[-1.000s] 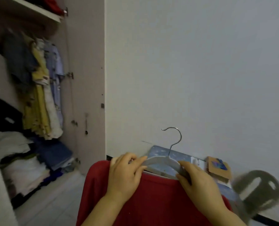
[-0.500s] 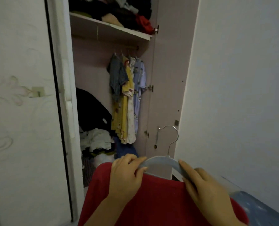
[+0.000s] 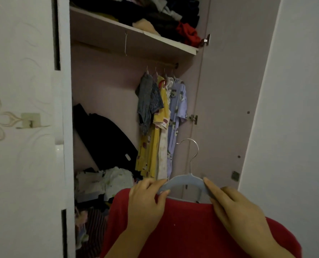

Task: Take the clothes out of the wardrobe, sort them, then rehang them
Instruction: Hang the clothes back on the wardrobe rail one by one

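A red garment (image 3: 188, 228) hangs on a pale blue hanger (image 3: 185, 183) with a metal hook (image 3: 193, 146), held up in front of the open wardrobe. My left hand (image 3: 145, 202) grips the hanger's left arm through the red cloth. My right hand (image 3: 233, 207) holds the right arm of the hanger at the shoulder of the garment. Inside, several small garments (image 3: 160, 118) hang from the rail (image 3: 164, 65): grey, yellow, cream and lilac ones, bunched at its right end.
A shelf (image 3: 136, 36) above the rail carries piled dark and red clothes. Folded and loose clothes (image 3: 102, 183) lie heaped on the wardrobe floor beside a black item (image 3: 106, 136). The wardrobe's white door (image 3: 24, 127) stands at left, a white wall (image 3: 294, 108) at right.
The view has swung left from the wall toward the open wardrobe and come closer. Both hands keep the same hold on the hanger with the red garment.
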Action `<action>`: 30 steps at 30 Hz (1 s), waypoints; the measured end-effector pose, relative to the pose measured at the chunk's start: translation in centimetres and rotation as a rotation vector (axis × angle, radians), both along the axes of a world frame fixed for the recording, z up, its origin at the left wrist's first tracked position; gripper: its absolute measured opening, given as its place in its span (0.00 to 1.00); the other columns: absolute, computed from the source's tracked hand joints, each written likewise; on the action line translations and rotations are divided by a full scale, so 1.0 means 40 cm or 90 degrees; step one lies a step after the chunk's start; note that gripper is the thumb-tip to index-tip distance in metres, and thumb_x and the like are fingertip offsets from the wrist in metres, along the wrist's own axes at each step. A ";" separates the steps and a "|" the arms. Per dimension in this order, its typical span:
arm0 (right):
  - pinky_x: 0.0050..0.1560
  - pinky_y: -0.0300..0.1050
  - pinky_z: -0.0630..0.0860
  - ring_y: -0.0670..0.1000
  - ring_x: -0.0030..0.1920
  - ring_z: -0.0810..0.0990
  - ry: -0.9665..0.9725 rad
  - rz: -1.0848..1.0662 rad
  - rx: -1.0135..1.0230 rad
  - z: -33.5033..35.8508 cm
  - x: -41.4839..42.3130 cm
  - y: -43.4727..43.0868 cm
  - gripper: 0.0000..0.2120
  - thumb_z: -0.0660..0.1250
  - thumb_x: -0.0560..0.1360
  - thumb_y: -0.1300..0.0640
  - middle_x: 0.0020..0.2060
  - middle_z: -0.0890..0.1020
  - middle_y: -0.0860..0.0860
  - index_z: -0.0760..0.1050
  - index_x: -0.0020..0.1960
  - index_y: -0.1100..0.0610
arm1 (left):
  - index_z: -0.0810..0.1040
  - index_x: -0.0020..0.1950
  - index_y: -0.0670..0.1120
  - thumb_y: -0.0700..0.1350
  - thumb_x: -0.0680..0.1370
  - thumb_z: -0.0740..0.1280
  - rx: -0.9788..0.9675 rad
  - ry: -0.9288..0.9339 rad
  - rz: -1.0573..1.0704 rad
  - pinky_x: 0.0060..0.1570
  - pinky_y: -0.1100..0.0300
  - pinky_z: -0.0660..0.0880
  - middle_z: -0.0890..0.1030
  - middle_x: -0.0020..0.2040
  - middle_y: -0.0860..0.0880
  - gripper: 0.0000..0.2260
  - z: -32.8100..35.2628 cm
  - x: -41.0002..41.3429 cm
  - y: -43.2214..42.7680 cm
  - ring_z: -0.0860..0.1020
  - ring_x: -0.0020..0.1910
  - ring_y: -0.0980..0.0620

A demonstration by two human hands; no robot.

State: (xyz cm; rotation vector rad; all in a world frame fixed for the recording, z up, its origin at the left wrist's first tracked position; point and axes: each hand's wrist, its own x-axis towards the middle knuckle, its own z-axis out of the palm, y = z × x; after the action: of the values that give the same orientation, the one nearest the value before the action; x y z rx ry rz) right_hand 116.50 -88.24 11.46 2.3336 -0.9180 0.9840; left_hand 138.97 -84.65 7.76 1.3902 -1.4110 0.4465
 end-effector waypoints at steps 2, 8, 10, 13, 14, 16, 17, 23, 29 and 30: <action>0.17 0.36 0.67 0.44 0.26 0.73 0.003 0.004 0.008 0.010 0.041 -0.075 0.32 0.76 0.67 0.58 0.35 0.76 0.47 0.68 0.68 0.47 | 0.82 0.53 0.49 0.54 0.74 0.61 0.021 0.002 0.019 0.43 0.53 0.77 0.77 0.42 0.56 0.16 0.009 0.036 -0.067 0.76 0.40 0.57; 0.16 0.34 0.64 0.44 0.26 0.74 0.014 0.030 0.018 0.042 0.171 -0.332 0.38 0.79 0.60 0.57 0.35 0.76 0.46 0.68 0.67 0.47 | 0.80 0.57 0.49 0.49 0.74 0.64 0.070 -0.012 0.102 0.47 0.55 0.77 0.77 0.48 0.55 0.13 0.018 0.159 -0.282 0.77 0.46 0.56; 0.17 0.34 0.60 0.46 0.25 0.74 -0.001 0.058 0.004 0.048 0.218 -0.426 0.37 0.79 0.60 0.59 0.34 0.76 0.47 0.69 0.65 0.48 | 0.79 0.60 0.50 0.48 0.75 0.67 0.096 -0.033 0.144 0.51 0.56 0.73 0.77 0.52 0.54 0.14 0.022 0.201 -0.357 0.77 0.50 0.54; 0.17 0.37 0.59 0.48 0.24 0.73 -0.014 0.106 0.001 0.049 0.282 -0.570 0.36 0.79 0.61 0.61 0.32 0.76 0.48 0.69 0.65 0.49 | 0.73 0.67 0.52 0.49 0.78 0.63 0.164 -0.040 0.194 0.60 0.59 0.65 0.73 0.61 0.53 0.17 0.045 0.247 -0.448 0.72 0.60 0.53; 0.18 0.36 0.59 0.48 0.23 0.72 -0.017 0.116 0.002 0.055 0.303 -0.616 0.36 0.79 0.61 0.61 0.32 0.76 0.49 0.69 0.65 0.49 | 0.69 0.70 0.53 0.50 0.80 0.61 0.186 -0.031 0.204 0.63 0.61 0.62 0.71 0.64 0.54 0.18 0.055 0.264 -0.481 0.69 0.64 0.55; 0.17 0.36 0.58 0.48 0.22 0.71 -0.018 0.130 0.015 0.072 0.346 -0.705 0.36 0.79 0.60 0.61 0.32 0.76 0.49 0.69 0.64 0.49 | 0.64 0.73 0.55 0.52 0.81 0.57 0.218 -0.025 0.238 0.66 0.62 0.58 0.66 0.67 0.56 0.20 0.074 0.297 -0.547 0.64 0.67 0.56; 0.17 0.36 0.57 0.48 0.21 0.71 -0.015 0.136 0.015 0.086 0.369 -0.748 0.36 0.80 0.60 0.61 0.32 0.77 0.49 0.69 0.63 0.49 | 0.62 0.73 0.56 0.52 0.81 0.57 0.229 -0.027 0.260 0.67 0.62 0.57 0.65 0.68 0.56 0.20 0.086 0.314 -0.579 0.63 0.68 0.56; 0.17 0.36 0.52 0.50 0.22 0.71 0.055 0.123 -0.047 0.179 0.514 -0.954 0.33 0.82 0.55 0.62 0.30 0.75 0.49 0.79 0.59 0.53 | 0.58 0.74 0.56 0.53 0.80 0.56 0.272 -0.054 0.355 0.68 0.60 0.58 0.63 0.68 0.55 0.22 0.156 0.425 -0.748 0.62 0.67 0.56; 0.22 0.44 0.70 0.53 0.39 0.79 0.133 0.057 -0.066 0.286 0.682 -1.096 0.34 0.77 0.64 0.57 0.43 0.78 0.50 0.70 0.68 0.48 | 0.57 0.75 0.56 0.53 0.79 0.58 0.277 -0.079 0.402 0.66 0.58 0.60 0.64 0.69 0.54 0.24 0.232 0.588 -0.889 0.64 0.67 0.53; 0.29 0.46 0.73 0.53 0.47 0.79 0.125 0.061 -0.079 0.310 0.712 -1.113 0.31 0.70 0.72 0.55 0.49 0.76 0.50 0.63 0.72 0.45 | 0.57 0.75 0.56 0.53 0.79 0.58 0.278 -0.080 0.404 0.66 0.58 0.60 0.64 0.68 0.53 0.24 0.244 0.619 -0.915 0.64 0.67 0.53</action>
State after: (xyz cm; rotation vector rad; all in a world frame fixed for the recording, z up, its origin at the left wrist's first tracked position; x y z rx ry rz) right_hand 144.98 -132.74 23.87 2.3364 -0.6549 0.8059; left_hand 163.72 -121.25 17.50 2.2133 -1.1802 0.6622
